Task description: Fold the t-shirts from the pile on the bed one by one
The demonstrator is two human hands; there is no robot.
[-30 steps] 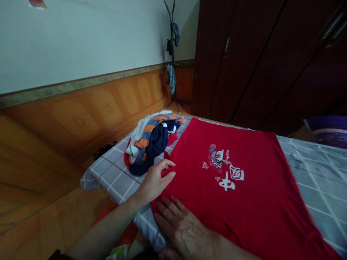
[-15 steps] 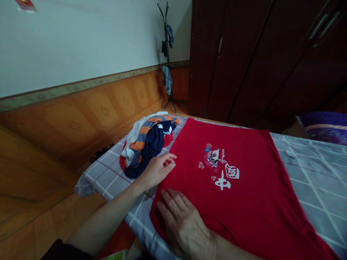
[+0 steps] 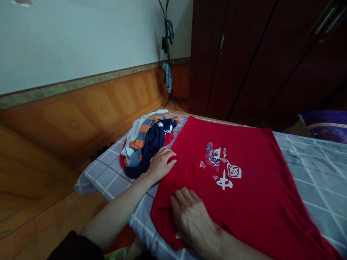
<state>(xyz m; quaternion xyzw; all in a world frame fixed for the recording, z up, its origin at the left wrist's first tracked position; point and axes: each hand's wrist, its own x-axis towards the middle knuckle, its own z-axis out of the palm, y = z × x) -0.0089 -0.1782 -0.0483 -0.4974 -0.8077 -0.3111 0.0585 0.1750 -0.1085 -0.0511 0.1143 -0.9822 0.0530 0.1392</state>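
A red T-shirt (image 3: 255,195) with white characters and a colourful print lies spread on a checked cloth. My left hand (image 3: 160,165) rests at the shirt's left edge, fingers loosely bent and thumb apart, fingertips touching the fabric. Nearer to me, my right hand (image 3: 193,218) is on the shirt's lower left part. Its fingers are curled down into the red fabric, which bunches beside them; the fingertips are hidden. Beyond my left wrist sits a heap of clothes (image 3: 153,139) in navy, orange, grey and white.
The grey checked cloth (image 3: 311,162) covers the surface under the shirt. A coat stand (image 3: 168,54) holds a cap and garments in the far corner. Dark wardrobes (image 3: 238,54) line the back. Something purple (image 3: 328,124) is at the far right.
My right hand has shifted slightly right, its fingers going from flat to curled, and fabric has bunched at its left. My left hand's finger and thumb tips have spread a little at the edge.
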